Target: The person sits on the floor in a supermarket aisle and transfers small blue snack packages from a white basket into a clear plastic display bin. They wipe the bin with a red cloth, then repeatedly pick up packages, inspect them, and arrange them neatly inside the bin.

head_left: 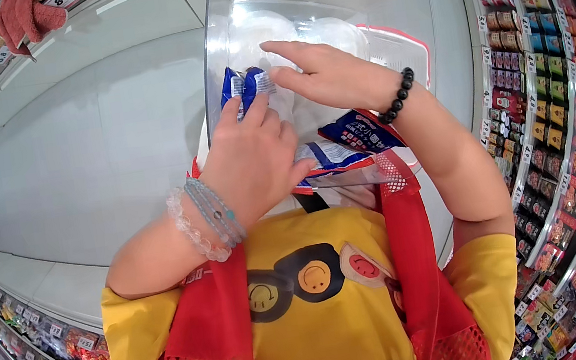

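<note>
Inside a clear plastic bin point(212, 50) in front of me, two small blue-and-white snack packets point(232, 88) stand side by side against the left wall. The fingertips of my left hand point(258, 151) rest on their lower ends, its thumb stretched apart toward the right. Below that thumb, larger blue packets with red edges point(363, 131) lie near the bin's close side, partly behind my forearm. My right hand point(328, 73) reaches in above the bin with thumb and fingers apart, holding nothing. Its thumb tip comes close to the right-hand small packet; whether they touch I cannot tell.
Shelves of packaged goods point(515, 101) run along the right side, and more stocked shelves point(48, 320) curve round the lower left. A pale floor point(81, 144) stretches to the left. A reddish cloth or glove point(30, 23) hangs at the top left shelf edge.
</note>
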Demonstrator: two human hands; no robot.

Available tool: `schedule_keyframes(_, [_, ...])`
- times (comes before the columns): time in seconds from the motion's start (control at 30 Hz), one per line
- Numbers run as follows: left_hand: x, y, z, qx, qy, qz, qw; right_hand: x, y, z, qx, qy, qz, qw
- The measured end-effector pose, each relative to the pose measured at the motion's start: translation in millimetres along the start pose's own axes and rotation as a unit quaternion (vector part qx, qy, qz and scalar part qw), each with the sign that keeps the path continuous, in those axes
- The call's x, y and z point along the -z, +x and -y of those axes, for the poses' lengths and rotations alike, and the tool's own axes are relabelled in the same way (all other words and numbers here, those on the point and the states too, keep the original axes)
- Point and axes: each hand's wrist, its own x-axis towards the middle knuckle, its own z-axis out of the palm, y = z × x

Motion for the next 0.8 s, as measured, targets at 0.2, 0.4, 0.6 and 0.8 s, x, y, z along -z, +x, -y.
schedule_keyframes(0.2, [-2, 5, 8, -0.045, 0.001, -0.016, 0.999, 20, -78, 10, -0.126, -0.293, 0.087, 0.944])
schedule_keyframes(0.4, [8, 6, 6, -0.049, -0.006, 0.035, 0.998, 18, -90, -1, -0.116, -0.236, -0.043, 0.964])
schedule_keyframes(0.6, [10, 7, 5, -0.049, 0.010, 0.066, 0.997, 21, -62, 5, -0.107, -0.146, -0.045, 0.983])
schedule_keyframes(0.8, [9, 9, 7, -0.076, 0.009, 0.035, 0.996, 35, 24, -13, -0.308, 0.047, 0.302, 0.901])
